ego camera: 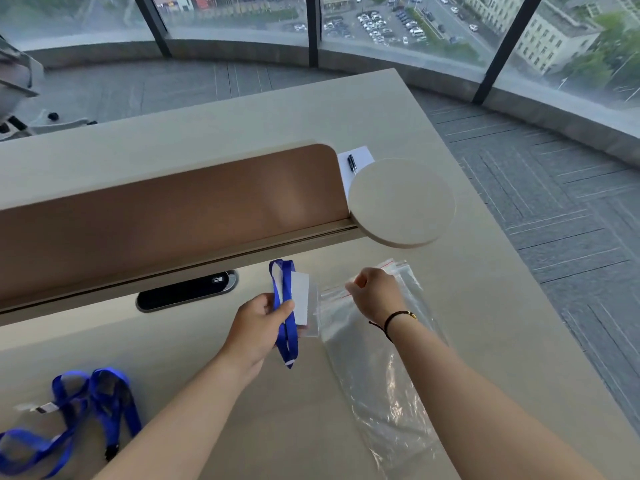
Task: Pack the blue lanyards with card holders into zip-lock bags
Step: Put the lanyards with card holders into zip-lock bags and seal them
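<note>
Fingers of the left hand (258, 325) curl round a folded blue lanyard (285, 317) and its clear card holder (304, 303), held above the desk (485, 306); at three o'clock of it, the right hand (375, 291) pinches the red-striped mouth of a zip-lock bag (381, 386) lying on the desk. More blue lanyards (86, 410) lie heaped at eight o'clock, well apart from the bag.

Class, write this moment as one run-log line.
left hand: holds folded lanyard with card holder | right hand: pinches zip-lock bag mouth | packed: no
</note>
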